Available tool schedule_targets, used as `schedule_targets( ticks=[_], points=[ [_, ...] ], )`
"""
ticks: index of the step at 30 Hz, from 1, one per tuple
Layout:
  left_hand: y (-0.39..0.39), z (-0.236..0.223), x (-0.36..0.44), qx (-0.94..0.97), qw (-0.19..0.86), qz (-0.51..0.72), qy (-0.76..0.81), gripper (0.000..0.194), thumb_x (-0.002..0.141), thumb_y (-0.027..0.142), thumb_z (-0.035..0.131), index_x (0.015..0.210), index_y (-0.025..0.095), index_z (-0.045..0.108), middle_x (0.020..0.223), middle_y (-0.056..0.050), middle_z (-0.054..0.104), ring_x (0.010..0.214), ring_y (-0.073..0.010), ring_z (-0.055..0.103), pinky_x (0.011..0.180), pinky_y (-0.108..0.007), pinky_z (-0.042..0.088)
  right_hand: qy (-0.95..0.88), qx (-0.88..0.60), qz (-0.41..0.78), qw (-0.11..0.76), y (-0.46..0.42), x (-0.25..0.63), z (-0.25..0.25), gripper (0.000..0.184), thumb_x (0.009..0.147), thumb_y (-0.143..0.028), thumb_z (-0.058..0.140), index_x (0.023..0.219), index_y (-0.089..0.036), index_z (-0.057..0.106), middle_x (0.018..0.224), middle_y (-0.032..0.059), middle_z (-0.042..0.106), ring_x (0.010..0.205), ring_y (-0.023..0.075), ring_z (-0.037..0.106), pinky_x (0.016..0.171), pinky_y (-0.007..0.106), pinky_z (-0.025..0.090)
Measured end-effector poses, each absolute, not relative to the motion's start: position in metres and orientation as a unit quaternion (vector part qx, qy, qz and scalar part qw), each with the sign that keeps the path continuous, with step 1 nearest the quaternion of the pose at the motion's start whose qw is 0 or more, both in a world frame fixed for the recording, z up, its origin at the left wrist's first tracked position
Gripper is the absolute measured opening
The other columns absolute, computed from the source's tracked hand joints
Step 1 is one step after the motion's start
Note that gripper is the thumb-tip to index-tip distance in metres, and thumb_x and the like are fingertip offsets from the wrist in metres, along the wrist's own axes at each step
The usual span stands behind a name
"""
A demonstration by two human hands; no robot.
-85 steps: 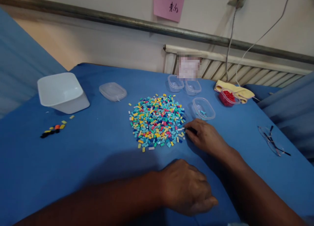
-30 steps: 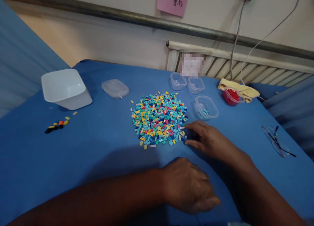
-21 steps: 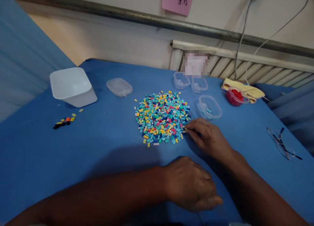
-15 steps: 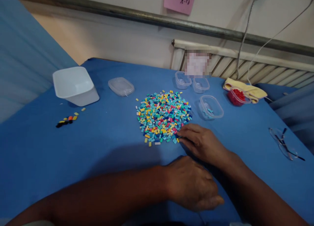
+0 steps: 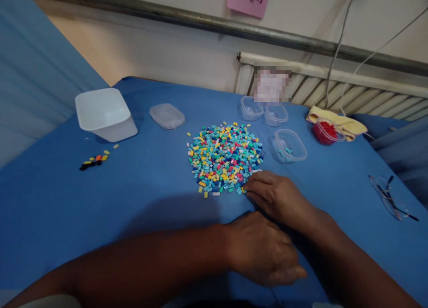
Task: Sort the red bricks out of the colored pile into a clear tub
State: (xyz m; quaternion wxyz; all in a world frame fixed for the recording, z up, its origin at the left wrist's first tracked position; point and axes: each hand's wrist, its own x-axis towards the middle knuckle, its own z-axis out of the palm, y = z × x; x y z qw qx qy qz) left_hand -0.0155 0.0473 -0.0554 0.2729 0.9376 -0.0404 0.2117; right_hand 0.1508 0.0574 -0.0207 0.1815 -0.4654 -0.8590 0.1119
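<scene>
A broad pile of small toy building bricks (image 5: 224, 154) in turquoise, yellow, blue, pink and white covers the middle of the blue cloth. At its lower right edge is my right hand (image 5: 276, 194), thumb and fingers close together with the tips among the outermost bricks. Whatever is between those fingertips is too small to make out. My left hand (image 5: 265, 250) lies nearer to me, back upward, its fingers curled under and the thumb pointing right. Its palm is hidden. Just beyond my right hand stands a clear plastic tub (image 5: 290, 146) with a few turquoise bricks in it.
Two clear tubs (image 5: 251, 108) stand by the radiator (image 5: 310, 87). Right of them is a tub of red bricks (image 5: 327, 132) beside a yellow cloth (image 5: 351, 125). Eyeglasses (image 5: 391, 199) lie far right. Left are a white bin (image 5: 107, 114), clear lids (image 5: 167, 116) and several loose bricks (image 5: 95, 161).
My right hand has shifted left and slightly nearer along the pile's edge, and its thumb and fingers have drawn closer together. My left hand stays put. The view has turned slightly left.
</scene>
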Motion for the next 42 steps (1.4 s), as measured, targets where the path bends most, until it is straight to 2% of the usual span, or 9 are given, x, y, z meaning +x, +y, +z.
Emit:
schedule_targets(
  ticks=[8,14,19,24,28,32,38,42],
  points=[
    [0.047,-0.055,-0.016,0.937,0.268,0.222,-0.031,0.045,0.106,0.047,0.058,0.07,0.022,0.069,0.071,0.0,0.072,0.057,-0.0153,0.056,0.05,-0.038,0.036,-0.854,-0.479,0.133,0.154,0.056,0.151,-0.02,0.018,0.111,-0.019,0.059,0.108,-0.022,0.076,0.1,0.0057,0.075,0.091,0.0188,0.071,0.082,0.03,0.057],
    [0.044,-0.055,-0.015,0.936,0.275,0.216,-0.048,0.049,0.109,0.049,0.054,0.071,0.023,0.071,0.074,0.001,0.074,0.055,-0.0145,0.056,0.049,-0.038,0.039,-0.858,-0.46,0.162,0.163,0.053,0.156,-0.021,0.015,0.112,-0.024,0.06,0.12,-0.022,0.072,0.115,0.0077,0.076,0.104,0.0218,0.073,0.093,0.036,0.059],
    [0.041,-0.055,-0.017,0.94,0.262,0.198,-0.092,0.045,0.11,0.047,0.054,0.074,0.026,0.071,0.079,0.003,0.075,0.063,-0.0146,0.062,0.055,-0.036,0.047,-0.867,-0.438,0.165,0.173,0.051,0.155,-0.021,0.016,0.114,-0.021,0.056,0.115,-0.022,0.073,0.106,0.0076,0.076,0.097,0.0206,0.073,0.086,0.034,0.06],
    [0.041,-0.062,-0.013,0.922,0.264,0.257,-0.122,0.047,0.109,0.046,0.055,0.07,0.024,0.071,0.072,0.002,0.073,0.055,-0.0136,0.056,0.052,-0.035,0.046,-0.875,-0.423,0.159,0.177,0.048,0.149,-0.016,0.022,0.115,-0.024,0.054,0.122,-0.022,0.075,0.104,0.0083,0.075,0.095,0.0203,0.071,0.082,0.032,0.058],
    [0.042,-0.063,-0.012,0.918,0.268,0.265,-0.122,0.046,0.107,0.046,0.057,0.07,0.025,0.071,0.07,0.002,0.071,0.056,-0.013,0.056,0.052,-0.034,0.046,-0.874,-0.437,0.157,0.142,0.047,0.148,-0.013,0.024,0.117,-0.026,0.052,0.114,-0.02,0.075,0.099,0.0074,0.073,0.091,0.0203,0.069,0.08,0.032,0.055],
    [0.041,-0.06,-0.014,0.929,0.257,0.24,-0.119,0.044,0.107,0.046,0.059,0.07,0.025,0.071,0.07,0.002,0.071,0.058,-0.0137,0.059,0.053,-0.035,0.046,-0.871,-0.439,0.163,0.146,0.047,0.149,-0.012,0.024,0.115,-0.025,0.053,0.106,-0.021,0.074,0.096,0.0064,0.073,0.088,0.0193,0.068,0.08,0.032,0.055],
    [0.042,-0.064,-0.012,0.924,0.276,0.232,-0.124,0.047,0.109,0.048,0.056,0.071,0.025,0.071,0.072,0.001,0.072,0.059,-0.0141,0.058,0.054,-0.036,0.048,-0.869,-0.433,0.185,0.153,0.045,0.144,-0.011,0.023,0.113,-0.023,0.053,0.11,-0.022,0.076,0.1,0.0066,0.077,0.088,0.0188,0.07,0.082,0.031,0.06],
    [0.043,-0.062,-0.013,0.931,0.273,0.215,-0.114,0.047,0.109,0.049,0.055,0.072,0.025,0.07,0.077,0.001,0.074,0.059,-0.0157,0.059,0.051,-0.038,0.046,-0.863,-0.438,0.163,0.192,0.046,0.153,-0.009,0.023,0.112,-0.022,0.054,0.12,-0.024,0.076,0.111,0.0089,0.079,0.098,0.0219,0.075,0.088,0.036,0.064]
  ],
)
